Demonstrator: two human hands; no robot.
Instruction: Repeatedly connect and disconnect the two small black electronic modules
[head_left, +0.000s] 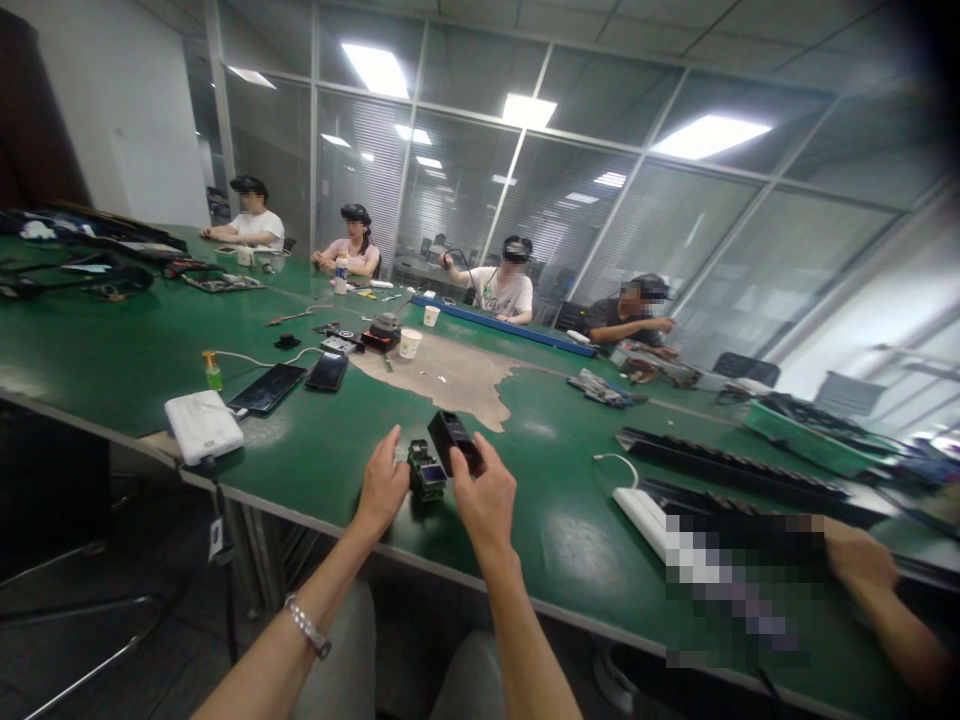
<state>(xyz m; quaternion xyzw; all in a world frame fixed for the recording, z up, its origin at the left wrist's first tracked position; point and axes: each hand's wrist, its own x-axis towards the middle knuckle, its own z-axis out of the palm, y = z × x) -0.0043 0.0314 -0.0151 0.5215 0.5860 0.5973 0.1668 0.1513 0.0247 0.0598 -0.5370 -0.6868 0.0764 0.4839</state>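
My right hand [484, 490] grips a black rectangular casing [450, 435], thumb on the near side, tilted just above the table. Close to it on the left is a small green circuit board assembly [427, 475] with a little dark screen and black parts on top. My left hand [385, 480] is at the board's left side, its thumb and fingers closed against that edge. The fingertips are partly hidden, and something pale shows between them. The casing and the board are side by side, and a slight gap seems to separate them.
On the green table [300, 480] are a white power bank [204, 425], two dark phones, paper cups [409, 343] and loose parts. Right are grey gloves [600, 388], a white strip [645, 520], long black racks [727, 462] and another person's hand [862, 560]. Several people sit opposite.
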